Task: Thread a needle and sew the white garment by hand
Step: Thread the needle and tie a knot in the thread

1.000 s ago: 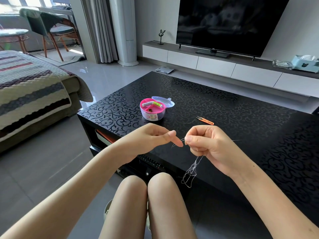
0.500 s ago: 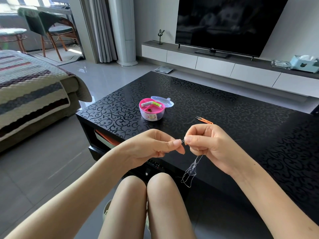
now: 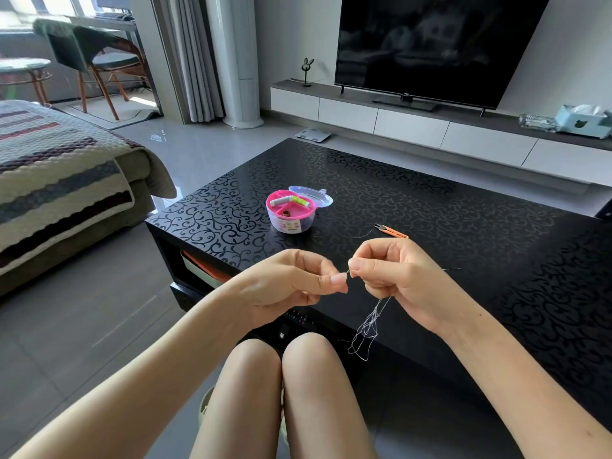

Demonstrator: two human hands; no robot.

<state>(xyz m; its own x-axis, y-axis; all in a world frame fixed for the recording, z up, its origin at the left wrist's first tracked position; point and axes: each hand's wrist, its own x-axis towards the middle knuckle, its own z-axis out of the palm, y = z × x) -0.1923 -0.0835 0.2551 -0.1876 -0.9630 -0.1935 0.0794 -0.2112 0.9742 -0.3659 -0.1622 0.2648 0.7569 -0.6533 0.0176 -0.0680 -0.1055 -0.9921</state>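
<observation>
Threading judged unfinished: needle (image 3: pixel 452 269) is pinched by right hand (image 3: pixel 397 276) fingers over the tabletop (image 3: pixel 430 210), thread (image 3: pixel 373 314) end is pinched by left hand (image 3: pixel 291 283) at its eye; white garment unseen, sewing outstanding.

Fine grey thread (image 3: pixel 373 315) in loose loops

Black table (image 3: pixel 430 210), dark television (image 3: pixel 430 44), striped blanket (image 3: pixel 49 167), tissue box (image 3: pixel 583 122)

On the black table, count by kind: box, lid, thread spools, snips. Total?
Pink box: 1
Clear lid: 1
Thread spools: 2, white and green, both inside the box
Orange snips: 1
Total: 5
</observation>
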